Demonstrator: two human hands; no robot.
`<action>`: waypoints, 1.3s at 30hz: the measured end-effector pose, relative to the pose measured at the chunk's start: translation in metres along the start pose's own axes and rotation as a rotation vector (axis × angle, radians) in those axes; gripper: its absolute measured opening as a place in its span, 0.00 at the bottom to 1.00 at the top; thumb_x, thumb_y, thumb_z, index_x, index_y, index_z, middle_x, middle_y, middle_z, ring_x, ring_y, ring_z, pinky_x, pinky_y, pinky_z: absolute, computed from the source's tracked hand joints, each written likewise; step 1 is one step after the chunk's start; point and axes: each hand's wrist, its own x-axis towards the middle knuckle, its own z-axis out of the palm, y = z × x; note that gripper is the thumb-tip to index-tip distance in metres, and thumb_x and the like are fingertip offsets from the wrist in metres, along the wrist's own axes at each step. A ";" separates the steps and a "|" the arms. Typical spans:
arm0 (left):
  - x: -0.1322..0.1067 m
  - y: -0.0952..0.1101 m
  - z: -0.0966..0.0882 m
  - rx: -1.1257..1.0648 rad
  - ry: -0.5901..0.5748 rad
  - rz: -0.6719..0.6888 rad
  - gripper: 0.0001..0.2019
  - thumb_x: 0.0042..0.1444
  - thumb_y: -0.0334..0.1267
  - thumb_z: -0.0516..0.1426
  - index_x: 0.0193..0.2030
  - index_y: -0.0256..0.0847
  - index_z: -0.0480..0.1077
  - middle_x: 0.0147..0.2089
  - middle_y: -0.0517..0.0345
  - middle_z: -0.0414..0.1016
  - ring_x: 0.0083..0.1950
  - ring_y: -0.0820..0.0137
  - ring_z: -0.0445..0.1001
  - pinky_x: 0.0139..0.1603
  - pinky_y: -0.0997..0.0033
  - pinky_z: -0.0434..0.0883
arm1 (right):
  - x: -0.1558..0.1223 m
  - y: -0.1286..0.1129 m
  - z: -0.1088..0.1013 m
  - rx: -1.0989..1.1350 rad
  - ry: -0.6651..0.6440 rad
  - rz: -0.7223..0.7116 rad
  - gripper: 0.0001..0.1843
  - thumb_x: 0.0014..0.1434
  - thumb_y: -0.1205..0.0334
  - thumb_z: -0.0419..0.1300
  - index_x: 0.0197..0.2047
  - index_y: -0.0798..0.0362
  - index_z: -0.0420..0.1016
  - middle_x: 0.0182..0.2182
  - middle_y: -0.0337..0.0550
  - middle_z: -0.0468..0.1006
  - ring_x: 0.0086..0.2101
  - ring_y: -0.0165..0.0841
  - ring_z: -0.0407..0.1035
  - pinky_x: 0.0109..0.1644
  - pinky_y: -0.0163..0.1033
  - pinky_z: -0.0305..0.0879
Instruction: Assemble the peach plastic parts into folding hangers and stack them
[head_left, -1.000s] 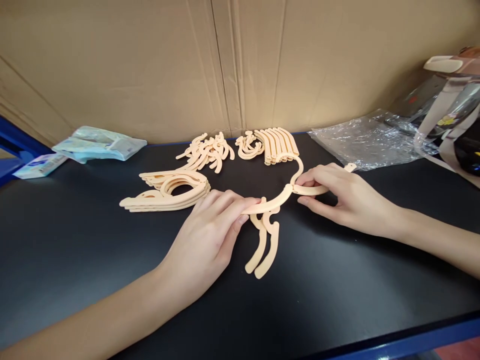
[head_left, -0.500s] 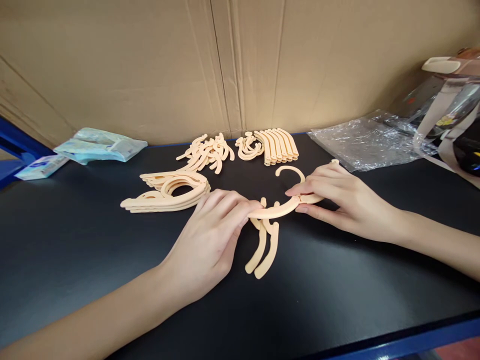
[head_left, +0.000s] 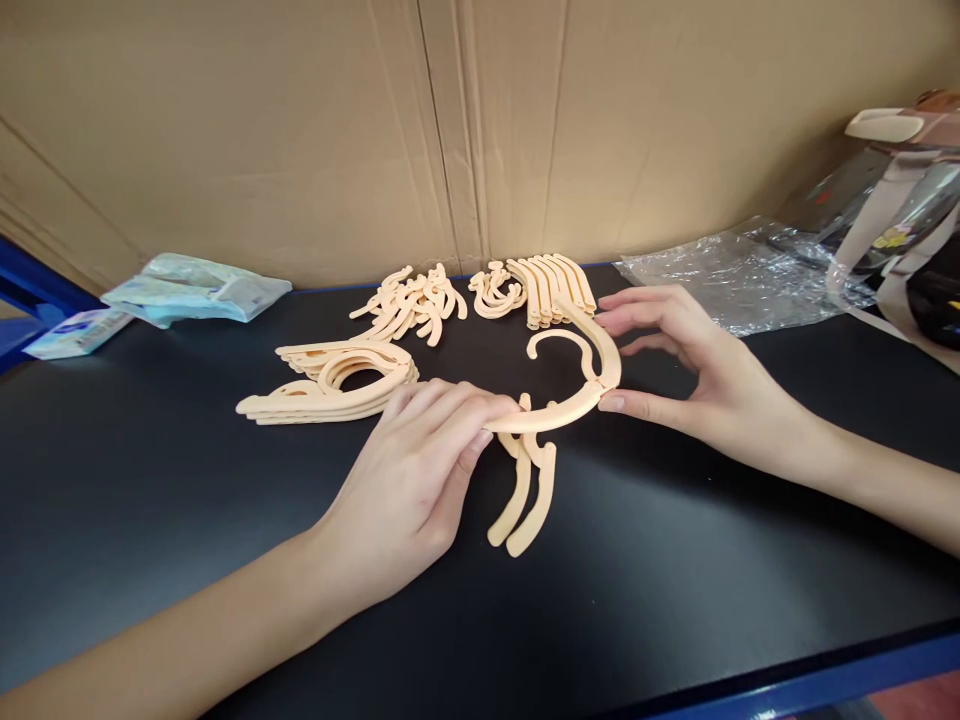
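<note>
A beige folding hanger (head_left: 551,415) with a curved hook is raised over the black table. My left hand (head_left: 431,470) pinches the end of one of its arms. Its other arm stands swung up beside the hook. My right hand (head_left: 690,365) is at the hanger's right side, fingers spread, thumb tip touching near the joint and fingertips close to the raised arm. Beneath the hanger lie two loose beige hanger pieces (head_left: 534,500), partly covered by it. Left of my left hand is a stack of folded hangers (head_left: 330,385).
At the back lie a pile of loose hanger pieces (head_left: 412,303), several hooks (head_left: 496,292) and a row of curved arms (head_left: 555,288). A clear plastic bag (head_left: 735,280) and a strapped bottle (head_left: 892,190) are at right. A blue tissue pack (head_left: 195,290) lies at left.
The hanger's right arm has swung from pointing right to pointing up beside the hook. My right hand has loosened its pinch and its fingers have spread. My left hand keeps its hold.
</note>
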 end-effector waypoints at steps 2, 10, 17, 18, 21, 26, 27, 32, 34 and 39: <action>-0.001 0.001 0.001 0.026 -0.008 0.008 0.14 0.66 0.25 0.44 0.52 0.42 0.64 0.51 0.57 0.74 0.48 0.69 0.69 0.48 0.64 0.61 | 0.001 -0.001 0.002 0.190 -0.052 0.036 0.23 0.58 0.55 0.65 0.56 0.43 0.67 0.60 0.45 0.64 0.59 0.43 0.62 0.60 0.49 0.67; -0.003 0.004 0.001 0.058 -0.065 0.079 0.21 0.60 0.18 0.46 0.56 0.41 0.62 0.60 0.60 0.71 0.53 0.70 0.68 0.50 0.67 0.60 | 0.001 -0.006 0.001 0.469 -0.212 0.197 0.17 0.64 0.54 0.60 0.55 0.46 0.69 0.53 0.44 0.75 0.52 0.39 0.71 0.57 0.45 0.70; -0.004 0.008 0.004 0.092 -0.099 0.134 0.26 0.52 0.16 0.47 0.56 0.40 0.62 0.62 0.56 0.70 0.54 0.66 0.67 0.47 0.65 0.61 | 0.002 -0.005 0.002 0.471 -0.205 0.297 0.20 0.56 0.53 0.68 0.50 0.51 0.73 0.39 0.43 0.79 0.37 0.33 0.74 0.41 0.38 0.74; -0.004 0.009 0.004 0.107 -0.100 0.150 0.26 0.52 0.16 0.47 0.55 0.40 0.63 0.62 0.56 0.71 0.54 0.66 0.67 0.47 0.64 0.61 | 0.002 -0.005 0.002 0.466 -0.202 0.310 0.21 0.55 0.53 0.68 0.49 0.51 0.74 0.38 0.42 0.79 0.35 0.32 0.74 0.39 0.37 0.73; -0.004 0.008 0.005 0.182 -0.096 0.203 0.25 0.52 0.16 0.48 0.55 0.39 0.64 0.60 0.55 0.72 0.54 0.65 0.67 0.47 0.64 0.61 | 0.003 -0.004 0.004 0.443 -0.200 0.327 0.22 0.53 0.51 0.69 0.48 0.51 0.74 0.35 0.41 0.80 0.33 0.31 0.74 0.36 0.36 0.73; -0.004 0.006 0.006 0.247 -0.068 0.233 0.26 0.52 0.16 0.48 0.56 0.37 0.65 0.60 0.56 0.72 0.54 0.65 0.67 0.48 0.64 0.61 | 0.003 -0.004 0.005 0.376 -0.200 0.349 0.23 0.54 0.51 0.68 0.49 0.52 0.73 0.33 0.40 0.79 0.31 0.31 0.73 0.34 0.36 0.71; -0.003 0.006 0.007 0.251 -0.065 0.233 0.26 0.52 0.15 0.48 0.57 0.37 0.65 0.60 0.55 0.72 0.54 0.65 0.67 0.49 0.64 0.61 | 0.003 -0.004 0.005 0.366 -0.195 0.344 0.22 0.54 0.51 0.68 0.49 0.52 0.73 0.32 0.40 0.79 0.31 0.31 0.73 0.34 0.36 0.71; -0.003 0.006 0.007 0.251 -0.004 0.216 0.24 0.55 0.16 0.49 0.55 0.38 0.67 0.52 0.55 0.75 0.51 0.66 0.68 0.51 0.65 0.62 | 0.004 -0.006 0.004 0.381 -0.181 0.372 0.20 0.54 0.51 0.68 0.46 0.53 0.73 0.30 0.39 0.79 0.28 0.30 0.72 0.34 0.37 0.70; -0.003 0.006 0.006 0.254 0.004 0.184 0.22 0.57 0.17 0.49 0.55 0.39 0.66 0.50 0.55 0.75 0.49 0.66 0.69 0.50 0.64 0.61 | 0.004 -0.006 0.003 0.424 -0.169 0.432 0.20 0.53 0.51 0.68 0.45 0.53 0.73 0.30 0.40 0.79 0.27 0.31 0.72 0.33 0.37 0.69; 0.001 0.006 0.004 0.266 0.026 0.104 0.14 0.63 0.24 0.51 0.53 0.39 0.67 0.49 0.56 0.75 0.47 0.67 0.70 0.49 0.65 0.61 | 0.006 -0.003 0.002 0.493 -0.020 0.517 0.21 0.52 0.54 0.69 0.46 0.53 0.73 0.28 0.39 0.79 0.26 0.29 0.69 0.29 0.35 0.63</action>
